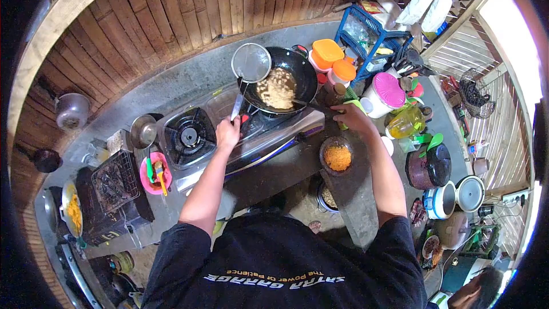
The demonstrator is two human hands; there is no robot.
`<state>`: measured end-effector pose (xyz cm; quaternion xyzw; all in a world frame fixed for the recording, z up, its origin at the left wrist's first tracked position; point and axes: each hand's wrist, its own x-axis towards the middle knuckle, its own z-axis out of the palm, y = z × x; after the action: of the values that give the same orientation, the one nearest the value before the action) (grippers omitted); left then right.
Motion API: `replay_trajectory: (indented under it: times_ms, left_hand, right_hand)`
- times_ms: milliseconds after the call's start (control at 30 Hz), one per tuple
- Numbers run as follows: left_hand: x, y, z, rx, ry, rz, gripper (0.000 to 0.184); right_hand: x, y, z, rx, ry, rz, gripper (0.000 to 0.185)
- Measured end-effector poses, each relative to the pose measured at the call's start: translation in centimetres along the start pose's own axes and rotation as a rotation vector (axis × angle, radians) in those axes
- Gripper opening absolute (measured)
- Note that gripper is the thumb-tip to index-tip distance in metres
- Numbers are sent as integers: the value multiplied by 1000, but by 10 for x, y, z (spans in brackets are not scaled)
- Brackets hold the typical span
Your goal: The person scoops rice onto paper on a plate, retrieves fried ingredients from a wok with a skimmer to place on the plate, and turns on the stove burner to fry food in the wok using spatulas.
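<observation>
My left hand (229,133) is closed round the handle of a round mesh strainer (251,62), which is held over the left rim of a black wok (306,71). Bubbling oil surrounds pale frying food (278,94) in the wok, which sits on the stove's right burner. At the wok's right side, my right hand (351,117) is closed on the end of a dark spatula handle (313,105). The spatula's head is hidden in the food. A dark bowl (323,163) of orange, crumbly food stands below my right hand.
An unlit-looking burner (189,135) lies left of the wok. Further left are a pink bowl (144,174) with utensils and a grill rack (114,180). Orange-lidded tubs (327,51), a pink-lidded container (389,90) and an oil bottle (405,123) crowd the right. Another person (477,290) is at lower right.
</observation>
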<state>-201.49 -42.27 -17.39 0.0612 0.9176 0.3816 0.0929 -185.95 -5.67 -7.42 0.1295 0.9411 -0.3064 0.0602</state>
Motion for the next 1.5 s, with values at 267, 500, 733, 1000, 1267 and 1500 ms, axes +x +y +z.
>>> replay_trajectory:
  times_ms: [267, 500, 733, 1000, 1267, 1500]
  left_hand:
    - [1, -1, 1, 18, 6, -2, 42]
    - [9, -13, 10, -5, -7, -25, 43]
    - [-1, 4, -2, 24, -4, -22, 41]
    - [6, -7, 6, 8, -7, -21, 41]
    - [7, -13, 10, 63, 46, 24, 42]
    - [5, -9, 9, 38, 44, 2, 41]
  right_hand:
    - [-4, -16, 4, 377, -32, 84, 43]
    - [15, -4, 14, -3, 340, -49, 43]
    - [34, -6, 37, -113, 312, 85, 49]
    - [29, -15, 50, 562, -93, 158, 42]
    - [27, 14, 51, 217, 185, -130, 46]
    - [18, 6, 65, 17, 481, 29, 47]
